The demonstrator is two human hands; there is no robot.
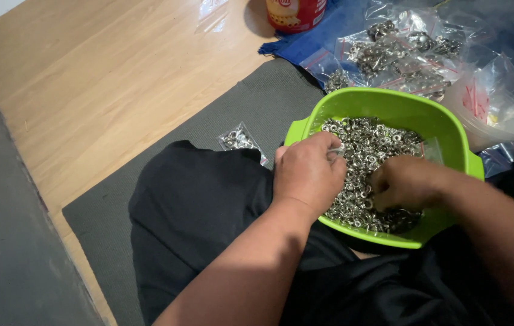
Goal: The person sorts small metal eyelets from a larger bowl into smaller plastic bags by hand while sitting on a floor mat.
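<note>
Head view, looking down at a lap.

Green bowl [390,105]: square with rounded corners, resting at right of centre, near edge on the black-clad lap [203,205]; filled with small silver metal rings [368,142].

Left hand [308,172]: curled over the left rim of the bowl, back of hand up; grip pinched together on a small clear bag [336,152] held at the fingertips above the rings.

Right hand [405,181]: knuckles up, sunk among the rings in the right half of the bowl; fingers bent down into the heap; whether the grip is closed on anything cannot be told, fingertips being hidden.

Hands near each other but apart, a strip of rings between them.

Filled small bag [239,139]: clear, holding rings, lying on the grey mat [251,102] just left of the bowl and just beyond the knee.

Pile of filled clear bags [399,51]: beyond the bowl, lying on blue cloth [305,42].

Translucent white tub [498,118]: right of the bowl, just beside its far right corner, holding empty clear bags with red strips.

Red round container [296,13]: at the far edge, on the wooden floor [100,72], cut off by the frame.

Grey mat spread over the wooden floor, reaching left of the lap.
</note>
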